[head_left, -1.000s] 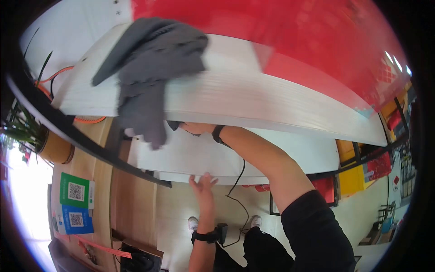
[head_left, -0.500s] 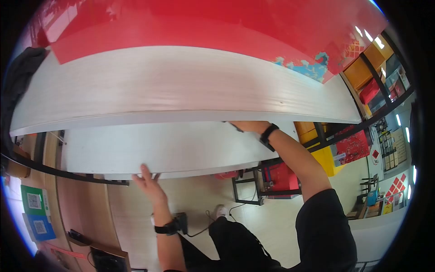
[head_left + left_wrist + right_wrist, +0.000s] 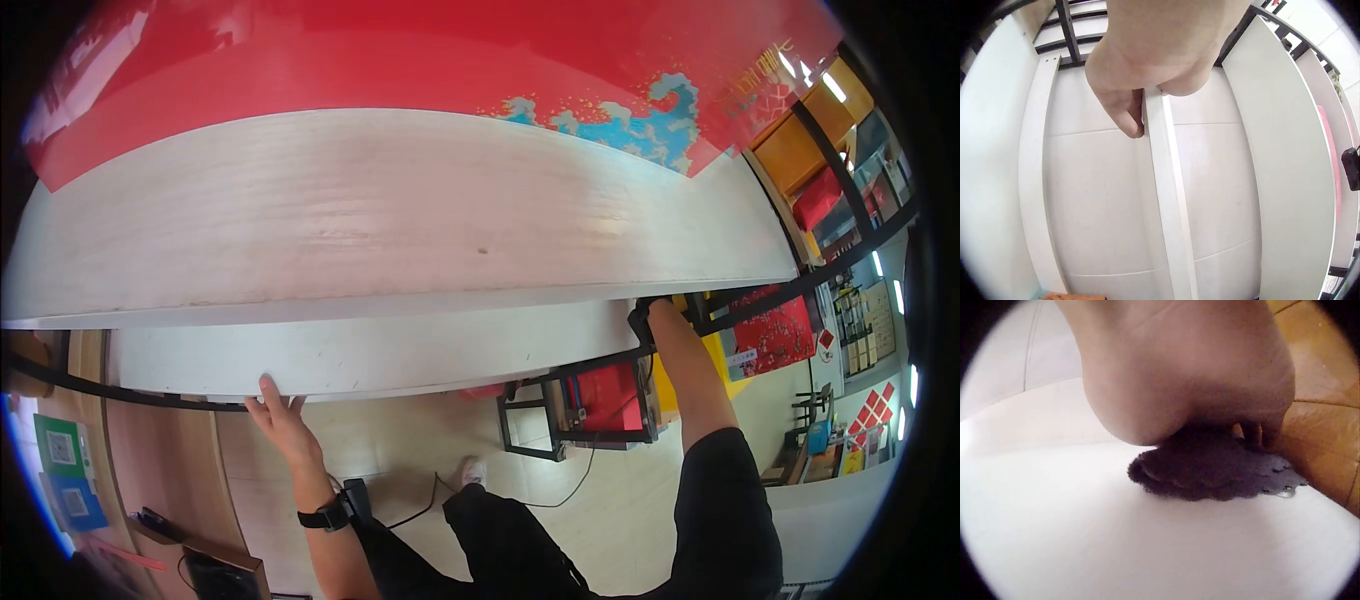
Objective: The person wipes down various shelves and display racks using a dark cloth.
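In the right wrist view my right hand (image 3: pixel 1191 375) presses a dark grey cloth (image 3: pixel 1210 469) onto a white shelf board, its fingers curled down around the cloth near the board's end. From the head view that hand is hidden below the upper white shelf (image 3: pixel 400 220); only the forearm and wristband show. My left hand (image 3: pixel 285 422) holds the front edge of the lower white shelf (image 3: pixel 400 350), near its left end. In the left wrist view, thumb and fingers lie on opposite sides of the narrow shelf edge (image 3: pixel 1169 187).
A glossy red panel (image 3: pixel 300 60) stands behind the upper shelf. Black metal frame bars (image 3: pixel 845 165) run along the right side. Below stand a red box (image 3: pixel 607 400) and a black low frame (image 3: pixel 530 427). A wooden counter (image 3: pixel 165 440) with QR code cards (image 3: pixel 62 445) is at left.
My right hand has slid along the lower shelf to its right end. The head view has shifted right, and the other grey cloth on the upper shelf has left it. My left hand stays at the shelf edge.
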Demonstrator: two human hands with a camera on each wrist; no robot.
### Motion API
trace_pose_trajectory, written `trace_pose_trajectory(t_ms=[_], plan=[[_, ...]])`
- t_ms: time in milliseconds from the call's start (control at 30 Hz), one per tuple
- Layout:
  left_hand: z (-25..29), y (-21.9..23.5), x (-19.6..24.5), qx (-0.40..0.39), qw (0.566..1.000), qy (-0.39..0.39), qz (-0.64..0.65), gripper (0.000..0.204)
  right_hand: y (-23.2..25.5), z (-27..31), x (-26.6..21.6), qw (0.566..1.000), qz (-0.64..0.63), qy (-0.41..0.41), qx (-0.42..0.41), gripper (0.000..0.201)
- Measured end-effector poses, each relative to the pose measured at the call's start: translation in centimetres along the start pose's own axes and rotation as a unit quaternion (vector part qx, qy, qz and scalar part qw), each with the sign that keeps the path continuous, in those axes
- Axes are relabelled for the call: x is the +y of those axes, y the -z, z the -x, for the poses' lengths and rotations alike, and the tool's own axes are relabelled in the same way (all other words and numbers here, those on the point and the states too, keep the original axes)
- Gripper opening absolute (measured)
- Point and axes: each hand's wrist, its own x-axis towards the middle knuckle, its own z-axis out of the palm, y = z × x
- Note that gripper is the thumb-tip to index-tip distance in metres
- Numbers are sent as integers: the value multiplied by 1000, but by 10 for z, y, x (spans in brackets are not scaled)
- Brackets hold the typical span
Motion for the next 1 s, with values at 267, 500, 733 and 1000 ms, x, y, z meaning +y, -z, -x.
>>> trace_pose_trajectory(t_ms=[267,500,733,1000], plan=[[1,2,6,-9,999,32,-10,46,-21,-19,-10,998,33,41,-43,47],[2,2,13,-23,999,41,-1,49,26,77,-107,996,-54,69,15,47],[-1,5,5,-22,999,34,-10,46,92,203,-311,917,-261,301,16,53],[-5,10,0,-32,999,18,-13,44,101,181,-344,901,-304,309,32,54]])
